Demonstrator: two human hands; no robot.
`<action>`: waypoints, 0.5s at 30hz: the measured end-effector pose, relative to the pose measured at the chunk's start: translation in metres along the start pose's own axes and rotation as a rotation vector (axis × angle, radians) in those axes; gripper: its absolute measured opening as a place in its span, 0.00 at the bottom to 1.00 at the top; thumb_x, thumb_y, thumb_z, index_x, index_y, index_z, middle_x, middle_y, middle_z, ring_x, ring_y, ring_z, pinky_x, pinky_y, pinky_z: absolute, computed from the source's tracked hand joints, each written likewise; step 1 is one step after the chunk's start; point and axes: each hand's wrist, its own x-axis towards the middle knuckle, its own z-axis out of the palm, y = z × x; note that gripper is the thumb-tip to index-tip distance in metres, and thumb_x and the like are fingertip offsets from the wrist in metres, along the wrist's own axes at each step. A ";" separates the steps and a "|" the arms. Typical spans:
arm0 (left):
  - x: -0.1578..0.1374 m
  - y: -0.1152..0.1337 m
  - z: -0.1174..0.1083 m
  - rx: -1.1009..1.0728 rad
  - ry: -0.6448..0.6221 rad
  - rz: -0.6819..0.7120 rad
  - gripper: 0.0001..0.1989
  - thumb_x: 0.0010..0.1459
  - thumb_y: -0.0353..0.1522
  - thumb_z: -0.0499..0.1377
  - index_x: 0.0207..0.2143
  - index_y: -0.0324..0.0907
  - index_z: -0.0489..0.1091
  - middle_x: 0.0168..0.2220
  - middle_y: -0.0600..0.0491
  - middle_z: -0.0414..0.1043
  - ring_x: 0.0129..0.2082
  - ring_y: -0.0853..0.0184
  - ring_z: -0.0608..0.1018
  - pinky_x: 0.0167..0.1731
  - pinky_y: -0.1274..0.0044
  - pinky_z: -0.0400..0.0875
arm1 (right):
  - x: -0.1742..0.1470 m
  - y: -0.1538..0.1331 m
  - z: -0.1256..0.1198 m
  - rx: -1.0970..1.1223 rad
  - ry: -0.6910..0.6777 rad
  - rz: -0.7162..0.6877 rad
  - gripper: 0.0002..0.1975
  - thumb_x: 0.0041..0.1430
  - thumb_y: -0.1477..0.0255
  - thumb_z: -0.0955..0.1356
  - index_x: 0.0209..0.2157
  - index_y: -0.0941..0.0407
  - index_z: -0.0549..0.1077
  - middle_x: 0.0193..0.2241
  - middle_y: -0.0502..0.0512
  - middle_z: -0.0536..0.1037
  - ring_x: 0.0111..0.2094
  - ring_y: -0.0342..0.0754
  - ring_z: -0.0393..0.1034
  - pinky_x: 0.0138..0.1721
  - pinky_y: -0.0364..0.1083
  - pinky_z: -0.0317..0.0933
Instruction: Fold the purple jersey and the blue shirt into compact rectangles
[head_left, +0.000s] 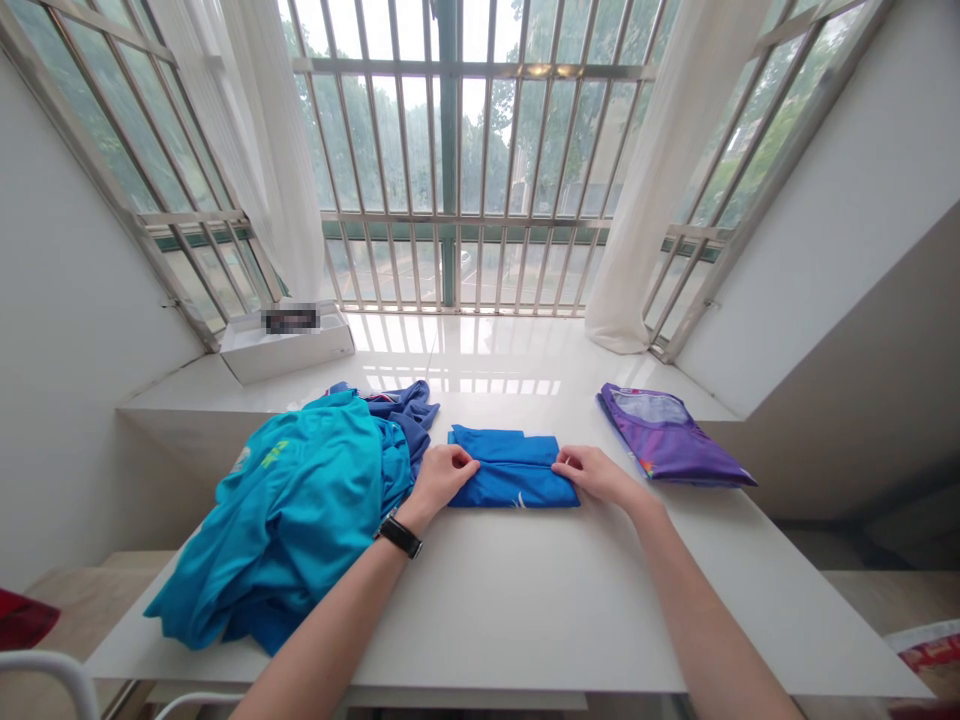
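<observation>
A blue garment [517,480], folded into a flat rectangle, lies on the white table [525,590]. Its upper layer is folded over and the edge runs across the middle. My left hand [444,474] pinches that edge at the left end, a black band on its wrist. At the right end, the fingers of my right hand [589,472] are closed on the same edge. Left of my left hand is a loose heap with a teal shirt [300,510] on top and a dark blue garment [412,415] behind. A folded purple garment [667,440] rests to the right.
A white open box [292,350] stands at the back left on the glossy window sill [465,350]. Barred windows and white curtains [637,200] rise behind. A white chair frame [60,670] shows at the lower left, below the table's front edge.
</observation>
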 end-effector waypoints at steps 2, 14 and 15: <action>0.000 0.000 -0.001 -0.003 -0.011 -0.004 0.10 0.53 0.37 0.63 0.26 0.41 0.79 0.26 0.51 0.80 0.27 0.65 0.79 0.30 0.78 0.68 | 0.000 -0.002 -0.001 0.011 -0.008 -0.006 0.15 0.59 0.57 0.66 0.32 0.54 0.75 0.28 0.52 0.76 0.30 0.47 0.68 0.33 0.45 0.58; -0.001 0.003 -0.001 -0.233 -0.178 -0.008 0.16 0.51 0.44 0.64 0.27 0.40 0.79 0.31 0.49 0.81 0.30 0.64 0.78 0.28 0.78 0.69 | 0.002 -0.002 0.003 0.088 -0.056 -0.035 0.18 0.57 0.54 0.67 0.28 0.55 0.70 0.26 0.48 0.71 0.28 0.44 0.62 0.29 0.43 0.54; 0.000 0.003 -0.002 -0.236 -0.192 -0.025 0.17 0.51 0.45 0.63 0.27 0.39 0.79 0.28 0.50 0.80 0.28 0.65 0.77 0.27 0.79 0.67 | 0.002 -0.002 0.002 0.086 -0.056 -0.040 0.18 0.58 0.54 0.67 0.28 0.55 0.70 0.26 0.48 0.71 0.28 0.44 0.62 0.29 0.43 0.54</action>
